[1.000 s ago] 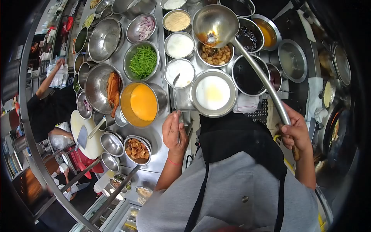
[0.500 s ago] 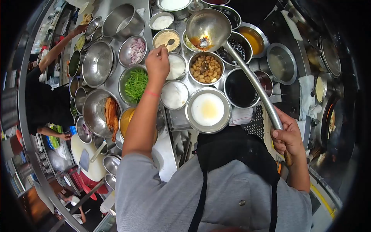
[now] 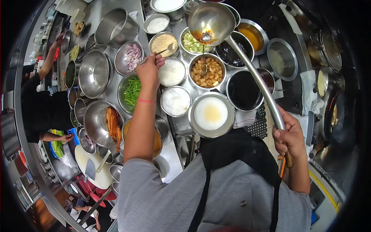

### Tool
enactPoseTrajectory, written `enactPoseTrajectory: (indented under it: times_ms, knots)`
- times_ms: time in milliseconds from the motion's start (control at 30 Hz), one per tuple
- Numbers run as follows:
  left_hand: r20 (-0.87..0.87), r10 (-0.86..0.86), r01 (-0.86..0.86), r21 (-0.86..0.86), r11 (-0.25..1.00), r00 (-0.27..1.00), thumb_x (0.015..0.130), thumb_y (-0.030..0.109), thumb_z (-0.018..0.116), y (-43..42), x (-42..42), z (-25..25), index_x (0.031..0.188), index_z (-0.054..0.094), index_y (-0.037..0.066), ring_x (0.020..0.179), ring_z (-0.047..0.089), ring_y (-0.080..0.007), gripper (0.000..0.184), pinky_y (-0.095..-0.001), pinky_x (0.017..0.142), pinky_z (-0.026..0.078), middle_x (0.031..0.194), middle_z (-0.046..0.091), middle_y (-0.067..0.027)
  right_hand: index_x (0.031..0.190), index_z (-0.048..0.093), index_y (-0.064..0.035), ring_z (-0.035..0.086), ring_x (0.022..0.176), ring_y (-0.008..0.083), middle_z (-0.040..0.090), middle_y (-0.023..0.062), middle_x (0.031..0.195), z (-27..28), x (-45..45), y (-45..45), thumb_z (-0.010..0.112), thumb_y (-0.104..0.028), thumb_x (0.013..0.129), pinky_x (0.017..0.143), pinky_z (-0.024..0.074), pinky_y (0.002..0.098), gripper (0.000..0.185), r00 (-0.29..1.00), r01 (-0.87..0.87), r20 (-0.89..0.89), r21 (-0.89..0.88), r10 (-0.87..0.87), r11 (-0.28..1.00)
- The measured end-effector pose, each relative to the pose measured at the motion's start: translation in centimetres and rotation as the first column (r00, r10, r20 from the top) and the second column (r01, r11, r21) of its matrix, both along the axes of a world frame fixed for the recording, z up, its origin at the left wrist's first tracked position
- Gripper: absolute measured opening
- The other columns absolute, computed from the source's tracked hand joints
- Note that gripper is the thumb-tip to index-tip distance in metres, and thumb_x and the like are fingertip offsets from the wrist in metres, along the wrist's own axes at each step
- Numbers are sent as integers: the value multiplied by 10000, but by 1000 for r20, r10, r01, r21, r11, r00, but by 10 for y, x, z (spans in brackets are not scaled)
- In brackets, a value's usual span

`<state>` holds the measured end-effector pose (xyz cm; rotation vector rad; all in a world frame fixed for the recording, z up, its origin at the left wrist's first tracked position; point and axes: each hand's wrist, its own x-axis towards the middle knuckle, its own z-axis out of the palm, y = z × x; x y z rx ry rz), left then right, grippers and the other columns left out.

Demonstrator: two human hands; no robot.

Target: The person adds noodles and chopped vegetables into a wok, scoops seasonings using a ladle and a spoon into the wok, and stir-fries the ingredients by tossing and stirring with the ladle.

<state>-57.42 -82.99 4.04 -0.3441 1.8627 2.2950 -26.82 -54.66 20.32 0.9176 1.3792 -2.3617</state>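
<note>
My left hand point(image 3: 150, 69) pinches a small metal spoon point(image 3: 165, 50), whose bowl is over the bowl of beige powder point(image 3: 164, 41). My right hand point(image 3: 289, 135) is wrapped round the lower handle of a large ladle point(image 3: 211, 24). The ladle's bowl, with a reddish-brown residue inside, hangs above the bowl of green pieces point(image 3: 192, 43). Below it a bowl of brown cubes point(image 3: 207, 72) has another spoon in it. Two bowls of white powder point(image 3: 172, 71) and a bowl of white liquid point(image 3: 210, 113) stand nearer me.
Bowls of sliced onion point(image 3: 132, 57), green stalks point(image 3: 132, 91) and dark liquid point(image 3: 244, 89) stand around. A roasted piece of meat point(image 3: 113, 125) lies in a wide bowl. A wok point(image 3: 334, 120) is at the right. Beyond the rail, a co-worker's arms point(image 3: 48, 63) show.
My left hand has shifted slightly left and toward me, with the spoon now lying more sideways over the powder. The ladle is slightly higher in view. The co-worker's upper arm has drawn back left.
</note>
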Motion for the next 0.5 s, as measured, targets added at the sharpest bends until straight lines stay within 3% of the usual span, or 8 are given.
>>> enactPoseTrajectory:
  times_ms: [133, 233, 333, 467, 500]
  knots:
    - [42, 10, -13, 80, 997, 999, 931, 73, 495, -8, -7, -14, 1034, 548, -124, 722, 640, -207, 229, -274, 649, 543, 880, 630, -154, 1431, 304, -26, 361, 337, 60, 456, 22, 557, -7, -10, -3, 615, 48, 781, 301, 301, 211, 724, 999, -11, -42, -36, 9, 999]
    - [-7, 8, -9, -36, 999, 1000, 934, 83, 514, -5, -3, -20, 1052, 559, -129, 725, 642, -201, 247, -266, 657, 543, 881, 636, -144, 1431, 304, -29, 371, 345, 62, 464, 22, 566, -10, -18, -8, 595, 60, 791, 312, 318, 214, 709, 997, -38, -69, -18, 37, 999]
    - [-124, -153, 125, -206, 970, 981, 932, 108, 552, -1, 2, -21, 1087, 575, -142, 734, 647, -190, 295, -255, 666, 541, 880, 646, -145, 1432, 305, -31, 380, 354, 61, 467, 17, 569, -9, -26, -14, 580, 67, 798, 322, 325, 213, 698, 997, -60, -56, 32, 61, 998]
    - [-119, -120, 101, -158, 982, 986, 942, 106, 528, -3, 2, -18, 1072, 571, -134, 739, 648, -196, 277, -260, 666, 543, 883, 643, -146, 1431, 310, -33, 389, 365, 59, 467, 6, 570, -8, -37, -17, 563, 74, 801, 327, 329, 212, 687, 992, -102, -74, 44, 106, 994]
    - [-64, -77, 72, -69, 995, 995, 946, 101, 513, -6, 0, -18, 1067, 563, -128, 750, 650, -201, 264, -264, 673, 550, 889, 640, -147, 1431, 310, -33, 389, 365, 59, 467, 6, 570, -8, -40, -18, 563, 74, 801, 327, 329, 212, 687, 992, -100, -79, 42, 103, 994]
